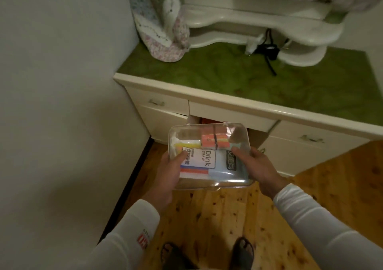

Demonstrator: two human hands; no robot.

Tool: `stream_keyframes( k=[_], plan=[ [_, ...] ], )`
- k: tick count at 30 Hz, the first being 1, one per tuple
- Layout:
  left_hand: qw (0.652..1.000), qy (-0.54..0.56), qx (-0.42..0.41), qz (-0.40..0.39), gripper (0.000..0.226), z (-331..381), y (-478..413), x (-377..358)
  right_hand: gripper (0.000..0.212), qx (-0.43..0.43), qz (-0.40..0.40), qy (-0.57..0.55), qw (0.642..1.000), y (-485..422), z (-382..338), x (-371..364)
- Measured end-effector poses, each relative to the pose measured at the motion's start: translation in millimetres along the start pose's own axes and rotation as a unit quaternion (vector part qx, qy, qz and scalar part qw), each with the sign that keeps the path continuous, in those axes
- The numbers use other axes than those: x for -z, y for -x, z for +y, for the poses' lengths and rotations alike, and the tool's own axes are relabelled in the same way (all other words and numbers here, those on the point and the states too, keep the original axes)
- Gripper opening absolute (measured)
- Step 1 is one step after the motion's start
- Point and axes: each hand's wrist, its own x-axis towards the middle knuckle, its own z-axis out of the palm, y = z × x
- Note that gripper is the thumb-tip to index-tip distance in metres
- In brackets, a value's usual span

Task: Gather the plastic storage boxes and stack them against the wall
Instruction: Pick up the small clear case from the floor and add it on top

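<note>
Clear plastic box (209,155) clasped between left hand (167,173) and right hand (262,169), cream dresser (238,101) just beyond.

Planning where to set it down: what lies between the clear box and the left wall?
Nothing. In the head view, the stretch from the clear plastic box, held in both hands, to the white wall is bare; below it only wood floor and dark baseboard.

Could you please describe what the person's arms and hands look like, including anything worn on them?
Both arms wear long, close-fitting white sleeves that end at the wrists. The left sleeve has a small red-and-white logo patch on the forearm; the right sleeve is plain. The left hand and right hand are bare, without gloves.
</note>
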Motion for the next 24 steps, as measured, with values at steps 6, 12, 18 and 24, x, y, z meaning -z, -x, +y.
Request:
stream_keyframes(
  k=[6,12,18,24],
  plan=[
    [0.999,-0.032,-0.003,-0.022,0.035,8,25,-91,0.032,0.0,0.036,0.007,0.999,13,-8,95],
    [0.996,-0.067,-0.022,-0.059,0.034,13,36,-168,0.042,0.001,0.069,-0.012,0.998,19,-10,177],
    [0.987,-0.108,-0.043,-0.116,0.038,21,39,-241,0.032,-0.006,0.12,-0.051,0.991,30,-13,246],
    [0.972,-0.138,-0.052,-0.185,0.027,36,40,-296,0.038,-0.03,0.175,-0.084,0.981,44,-16,295]
  ],
)
